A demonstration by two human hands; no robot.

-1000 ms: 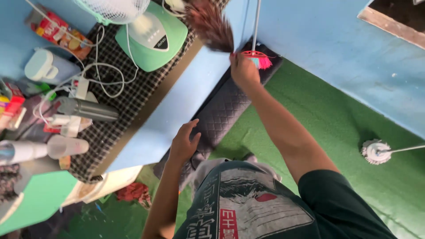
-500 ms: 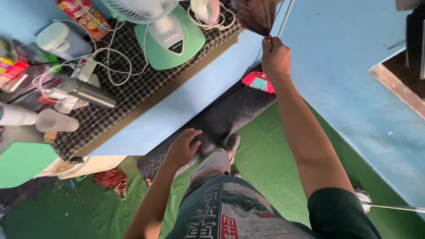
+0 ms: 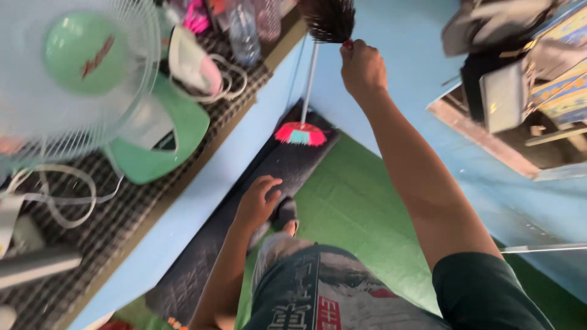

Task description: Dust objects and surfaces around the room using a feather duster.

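My right hand [image 3: 362, 66] is raised and closed on the handle of a dark feather duster [image 3: 328, 19], whose bristly head shows at the top edge. My left hand [image 3: 257, 205] hangs low with fingers apart, holding nothing, near the blue side of a table [image 3: 202, 189]. A broom with a pink and teal head [image 3: 299, 133] and a thin pale pole stands in the corner on a dark quilted mat [image 3: 244, 201].
A mint green fan [image 3: 85, 79] with a white cage stands on the checked tablecloth, with white cables, a pink and white device [image 3: 194, 61] and bottles behind. Green carpet [image 3: 361, 208] covers the floor. Blue walls and an opening with stacked items [image 3: 520, 91] are at right.
The view has swung along the table toward the fan. My right hand stays raised with the duster. My left hand stays low and open.
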